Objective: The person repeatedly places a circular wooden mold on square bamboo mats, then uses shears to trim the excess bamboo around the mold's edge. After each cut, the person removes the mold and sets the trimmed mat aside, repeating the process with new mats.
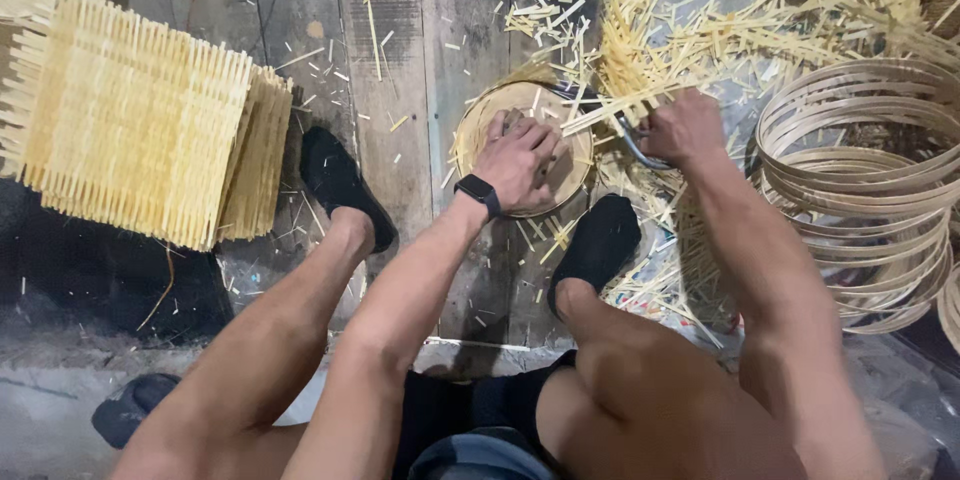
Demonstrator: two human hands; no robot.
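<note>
Left hand is pressing a round pale woven bamboo tray flat on the plank floor between the feet.
Right hand is clenching what looks like a dark curved blade handle; the tray seems light, springy and splintery, best gripped at its rim.

A: Left hand?
B: Palm down, fingers bent and spread, pressing flat. Forearm runs up from lower centre, wrist straight, dark watch on it.
A: Right hand?
B: Closed in a fist, knuckles up, wrapped round something thin and dark. Right arm comes in from lower right, elbow bent, forearm angled toward the middle.
A: Hands touching?
B: No, near each other, right one slightly higher in frame.
A: Rest of body?
B: Seated, bare knees apart, both arms reaching down between them, black socks on both feet.
</note>
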